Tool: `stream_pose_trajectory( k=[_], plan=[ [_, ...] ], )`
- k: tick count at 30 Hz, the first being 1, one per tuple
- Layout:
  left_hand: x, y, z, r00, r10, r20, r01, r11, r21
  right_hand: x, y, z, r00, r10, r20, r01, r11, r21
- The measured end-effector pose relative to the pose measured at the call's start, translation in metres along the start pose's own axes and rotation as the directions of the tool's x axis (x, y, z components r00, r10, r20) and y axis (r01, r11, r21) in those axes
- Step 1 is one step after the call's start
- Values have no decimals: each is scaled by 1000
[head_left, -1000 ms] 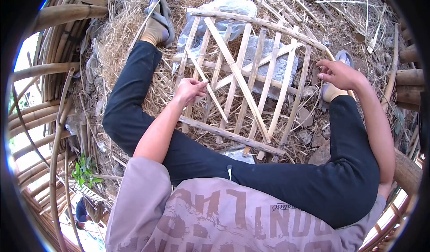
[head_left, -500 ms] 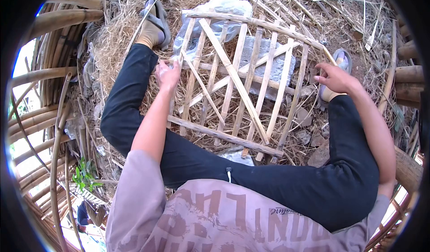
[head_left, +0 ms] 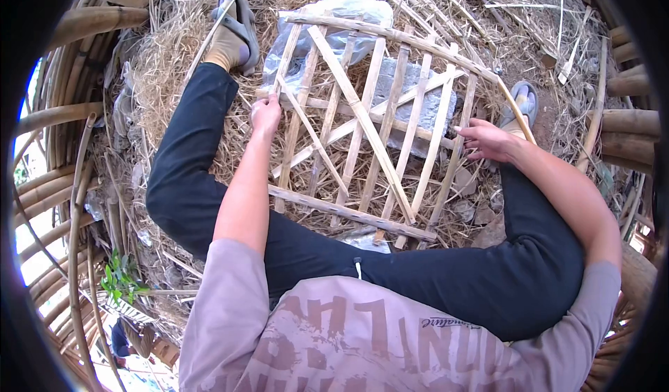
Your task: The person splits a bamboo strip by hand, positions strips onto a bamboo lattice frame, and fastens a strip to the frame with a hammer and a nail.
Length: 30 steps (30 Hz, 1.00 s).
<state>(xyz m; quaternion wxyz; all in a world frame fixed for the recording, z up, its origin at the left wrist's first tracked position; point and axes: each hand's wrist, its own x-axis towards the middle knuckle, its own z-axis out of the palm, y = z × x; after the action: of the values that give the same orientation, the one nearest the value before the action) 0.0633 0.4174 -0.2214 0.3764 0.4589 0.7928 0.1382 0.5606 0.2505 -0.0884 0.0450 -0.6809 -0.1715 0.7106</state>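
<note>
A lattice of split bamboo slats [head_left: 361,117] lies between my legs, with upright slats, crossbars and diagonal strips over one another. At its left side, my left hand [head_left: 266,117] is closed around the edge near the end of the middle crossbar [head_left: 317,103]. Beside the rightmost slat is my right hand [head_left: 486,141], its fingers apart and holding nothing. Whether its fingertips touch that slat I cannot tell. The top crossbar [head_left: 390,35] runs along the far side, the bottom crossbar [head_left: 352,214] near my thighs.
Under the lattice are a grey stone block [head_left: 411,99] and clear plastic sheeting [head_left: 348,7]. Dry straw [head_left: 174,99] covers the ground. My sandalled feet stand on either side. Bamboo poles [head_left: 104,26] form walls left and right, and loose strips lie at the far right.
My right hand has moved left from beside my right foot to the lattice's right edge. My left hand stays at the left edge, its fingers lower and more closed.
</note>
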Motion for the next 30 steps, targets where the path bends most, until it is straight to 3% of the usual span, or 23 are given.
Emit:
stream_pose_trajectory(
  k=[3,6,14,18,25,28,30],
  plan=[
    [-8,9,-8,999,-12,39,13,1000,-23,6,-9,6,996,38,-75,-39,999,-17],
    [-7,10,-6,998,64,-6,-64,996,68,0,-18,5,988,17,-156,-30,996,-82],
    [-5,29,6,985,163,-52,-162,987,17,4,-27,-32,938,-61,-342,27,994,-102],
    [-26,52,8,989,130,71,-124,989,-75,1,-38,-46,892,-111,-438,103,994,-42],
    [-57,85,23,977,156,147,-133,979,-152,1,-33,-86,878,-56,-476,62,998,-3],
    [-64,95,38,969,171,180,-141,976,-164,6,-28,-105,859,-98,-503,106,994,-14],
    [-65,99,46,964,175,199,-167,984,-57,5,-17,-116,862,-77,-502,101,995,20]
  ],
)
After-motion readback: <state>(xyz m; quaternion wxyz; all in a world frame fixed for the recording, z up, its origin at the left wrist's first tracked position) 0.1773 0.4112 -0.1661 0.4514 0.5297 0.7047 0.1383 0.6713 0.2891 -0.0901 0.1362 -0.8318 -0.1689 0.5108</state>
